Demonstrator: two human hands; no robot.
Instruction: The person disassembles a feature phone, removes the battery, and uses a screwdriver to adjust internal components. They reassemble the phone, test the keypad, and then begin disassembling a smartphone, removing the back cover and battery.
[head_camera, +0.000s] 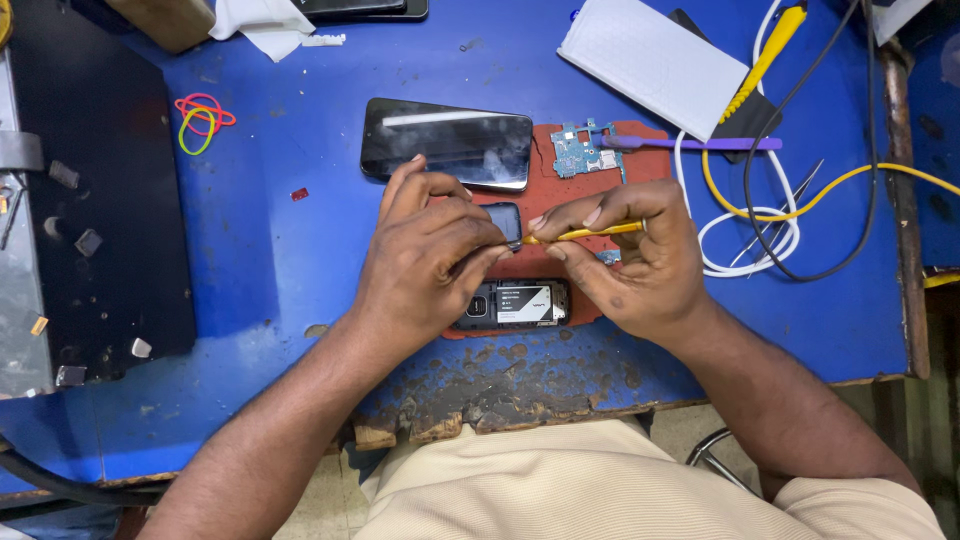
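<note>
The part (503, 222), small, dark and rounded, sits pinched in the fingertips of the left hand (425, 262), above the middle of the red mat (560, 192). The right hand (630, 258) grips a thin yellow tool (585, 233) like a pen, its tip touching the part's right edge. Both hands hover over the mat, knuckles up, forearms coming in from the worktop's near edge.

The mat lies at the centre of a blue worktop (300, 260), whose paint is worn to bare, chipped wood along the near edge. On the mat's near side, just under the hands, lies one open phone (512, 304), back cover off. At the mat's far side rests one blue circuit board (582, 150), and beside it one purple tool (700, 144) reaches right. One black smartphone (447, 142) lies face up, overlapping the mat's far left corner.

Toward the far left lie three rubber bands (203, 118), red, pink and yellow. A black panel (100, 200) covers the left edge. At the far right corner sit one white pad (655, 62) and one yellow cutter (765, 55). White, yellow and black cables (770, 215) loop along the right side, with tweezers (790, 205) among them. White cloth (265, 25) lies at the far edge.
</note>
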